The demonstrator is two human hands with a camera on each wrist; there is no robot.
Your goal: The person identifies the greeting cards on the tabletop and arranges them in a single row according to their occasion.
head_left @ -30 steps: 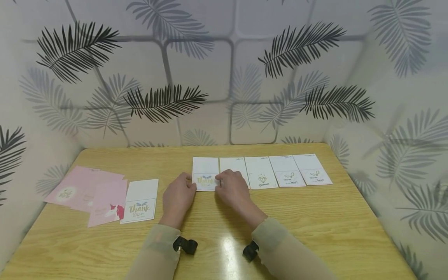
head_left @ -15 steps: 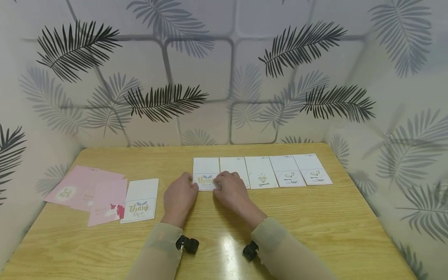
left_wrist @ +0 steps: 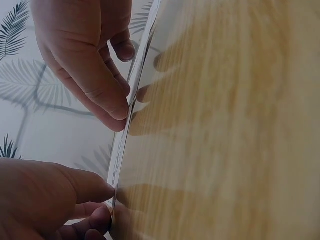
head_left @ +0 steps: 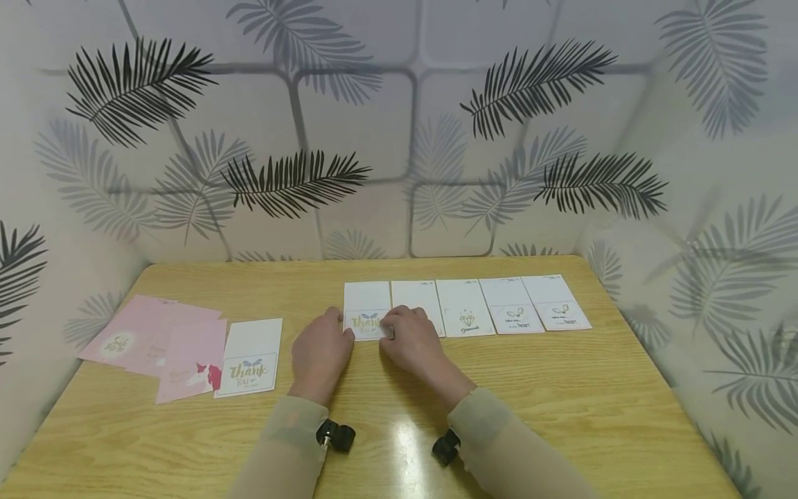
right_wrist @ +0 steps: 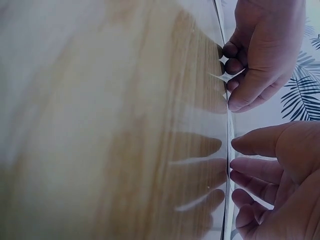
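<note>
A white card [head_left: 366, 296] with gold "Thank you" lettering lies flat at the left end of a row on the table. My left hand [head_left: 319, 353] touches its left edge and lower left corner with its fingertips. At the lower right side, my right hand [head_left: 416, 341] rests with thumb and fingertips at the edge, partly covering the neighbouring white card [head_left: 413, 291]. From the right wrist view, the right hand's [right_wrist: 285, 175] fingers reach down to the surface. Across from them, the left hand's [right_wrist: 262, 60] fingertips are bent down on the same surface.
Farther right in the row lie a diamond-print card [head_left: 466, 305] and two heart-print cards. Another "Thank you" card [head_left: 248, 353] sits to the left, beside several overlapping pink cards [head_left: 193, 339]. A leaf-patterned wall [head_left: 386, 152] rises behind the wooden table [head_left: 530, 402].
The "Thank you" card between the hands has shifted very slightly right. The left hand has followed it a little, and the right fingertips have settled slightly differently at the card's edge.
</note>
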